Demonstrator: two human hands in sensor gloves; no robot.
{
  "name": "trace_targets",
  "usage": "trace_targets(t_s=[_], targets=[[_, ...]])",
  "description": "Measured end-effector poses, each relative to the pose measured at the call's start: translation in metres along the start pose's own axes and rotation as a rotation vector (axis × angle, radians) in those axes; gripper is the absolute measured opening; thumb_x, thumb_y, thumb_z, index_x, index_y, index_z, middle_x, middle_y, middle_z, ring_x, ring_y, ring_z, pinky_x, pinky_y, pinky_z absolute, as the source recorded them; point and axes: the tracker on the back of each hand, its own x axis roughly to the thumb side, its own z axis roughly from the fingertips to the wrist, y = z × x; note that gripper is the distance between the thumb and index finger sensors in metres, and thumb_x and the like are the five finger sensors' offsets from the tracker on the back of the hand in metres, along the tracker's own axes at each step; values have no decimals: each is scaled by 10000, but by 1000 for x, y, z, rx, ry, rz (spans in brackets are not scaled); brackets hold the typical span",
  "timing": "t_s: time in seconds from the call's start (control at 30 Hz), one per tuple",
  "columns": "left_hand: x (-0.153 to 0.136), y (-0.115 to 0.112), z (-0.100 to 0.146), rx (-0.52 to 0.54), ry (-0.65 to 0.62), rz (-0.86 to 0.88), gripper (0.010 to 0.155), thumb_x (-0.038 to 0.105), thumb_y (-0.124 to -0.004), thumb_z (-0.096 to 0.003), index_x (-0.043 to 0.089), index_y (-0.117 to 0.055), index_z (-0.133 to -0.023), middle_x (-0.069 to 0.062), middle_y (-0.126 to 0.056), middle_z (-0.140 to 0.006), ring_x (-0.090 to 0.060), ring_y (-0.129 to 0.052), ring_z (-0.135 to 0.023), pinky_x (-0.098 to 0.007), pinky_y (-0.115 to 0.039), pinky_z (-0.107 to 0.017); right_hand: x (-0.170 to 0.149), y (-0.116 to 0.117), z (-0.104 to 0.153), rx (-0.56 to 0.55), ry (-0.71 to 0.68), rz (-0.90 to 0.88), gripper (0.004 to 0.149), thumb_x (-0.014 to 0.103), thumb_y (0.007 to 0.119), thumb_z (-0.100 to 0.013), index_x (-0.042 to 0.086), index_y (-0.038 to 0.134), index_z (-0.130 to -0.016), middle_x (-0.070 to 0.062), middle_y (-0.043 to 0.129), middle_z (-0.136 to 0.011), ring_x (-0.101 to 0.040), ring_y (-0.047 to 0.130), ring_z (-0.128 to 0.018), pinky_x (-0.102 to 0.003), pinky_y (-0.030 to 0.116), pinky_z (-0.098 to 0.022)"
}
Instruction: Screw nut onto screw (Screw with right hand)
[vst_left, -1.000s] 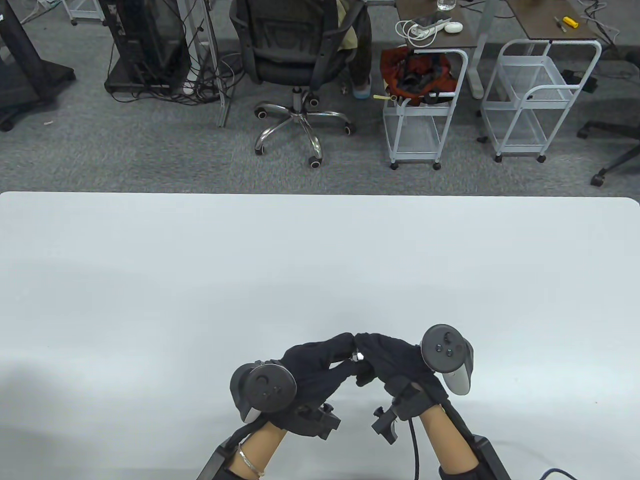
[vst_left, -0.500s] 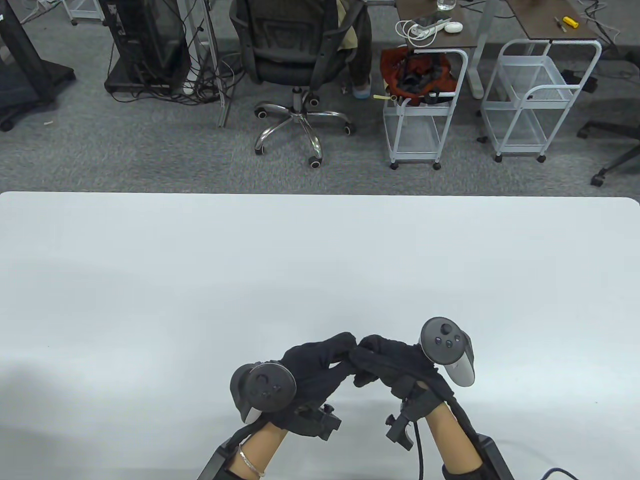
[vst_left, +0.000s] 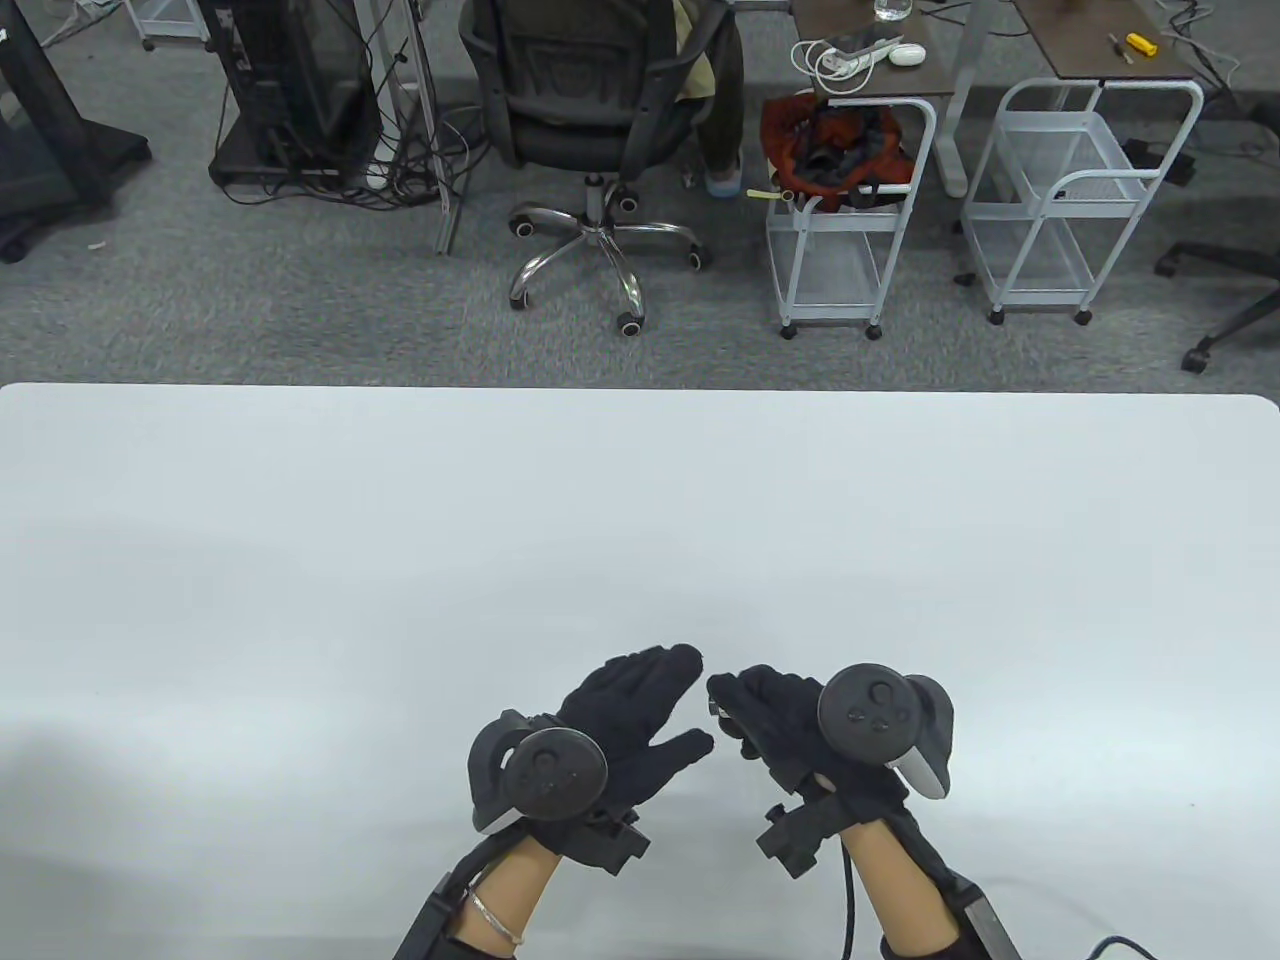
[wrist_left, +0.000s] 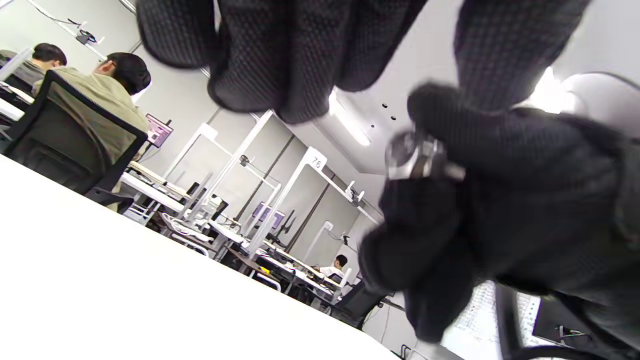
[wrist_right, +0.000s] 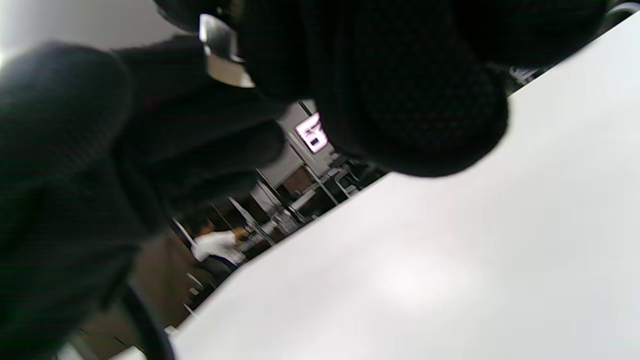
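Bright, even light; wrist views perhaps blurred.

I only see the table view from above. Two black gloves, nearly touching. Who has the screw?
Observer: The left wrist view shows the right hand pinching a shiny metal part.
Operator: Is the nut on it?
Observer: The part is six-sided, with a thin shaft running into the glove. Nut or screw head, I cannot tell.
Operator: Does the other hand hold anything?
Observer: No. The left hand hangs above the part, and its fingers touch no metal.
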Motion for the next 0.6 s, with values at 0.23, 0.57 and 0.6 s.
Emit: trace_targets(t_s=[0.23,0.57,0.6], targets=[[-17,9,2,2,69,-123,810,649,-677,-482,184,-545,-1131,-216,-643,-1185,-497,-591,-1041,-626,-435,-763,-5,31,-9,253,48,351,456,349,696,-582,-51,812,-768,-316,912,-709,-383,998,-488,-534,753,-405],[-22,8,2,-24,87,-193,798,638,-680,-484,183,-556,-1128,-209,-653,-1183,-495,-590,-1042,-620,-425,-766,-5,77,-11,444,38,725,464,354,741,-557,-10,809,-836,-292,876,-798,-377,974,-597,-543,735,-468],[-22,8,2,-25,87,-195,796,638,-679,-484,184,-557,-1127,-207,-656,-1182,-491,-591,-1043,-619,-424,-766,-5,80,-11,454,36,748,467,358,743,-555,-7,807,-840,-287,875,-802,-379,971,-603,-543,734,-471]])
